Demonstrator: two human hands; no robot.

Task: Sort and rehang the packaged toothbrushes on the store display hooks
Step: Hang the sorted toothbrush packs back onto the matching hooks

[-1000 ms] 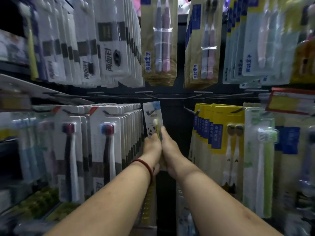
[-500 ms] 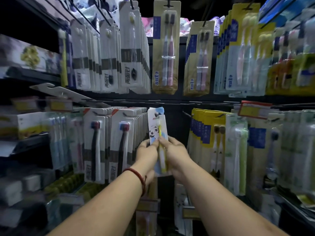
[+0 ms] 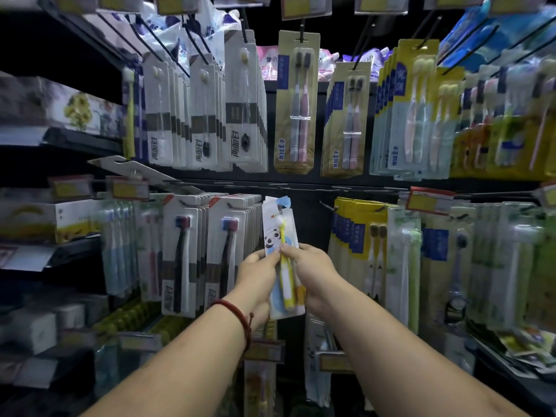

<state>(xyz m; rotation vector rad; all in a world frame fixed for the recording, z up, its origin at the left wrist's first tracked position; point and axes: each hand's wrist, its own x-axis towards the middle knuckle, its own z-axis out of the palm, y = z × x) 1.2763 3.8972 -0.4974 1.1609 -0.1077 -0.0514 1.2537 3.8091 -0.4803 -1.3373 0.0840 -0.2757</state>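
A child's toothbrush pack (image 3: 277, 236), white and blue with a panda and a yellow brush, stands upright in the gap between two hanging rows. My left hand (image 3: 258, 272) grips its left edge and my right hand (image 3: 313, 272) pinches its middle from the right. The pack's blue top tab (image 3: 284, 202) is at the height of a bare black hook (image 3: 326, 205), to the hook's left. A second pack with an orange brush (image 3: 300, 291) shows behind it, low in my right hand.
White packs with dark brushes (image 3: 228, 251) hang tightly at the left, yellow packs (image 3: 358, 236) at the right. Gold two-brush packs (image 3: 296, 103) hang on the upper row. Yellow price tags (image 3: 428, 201) stick out on hook ends. Shelves with boxes (image 3: 45, 218) are at far left.
The view has tilted upward, showing more of the upper row. Both hands have kept hold of the panda pack, which now sits slightly higher beside the white packs.
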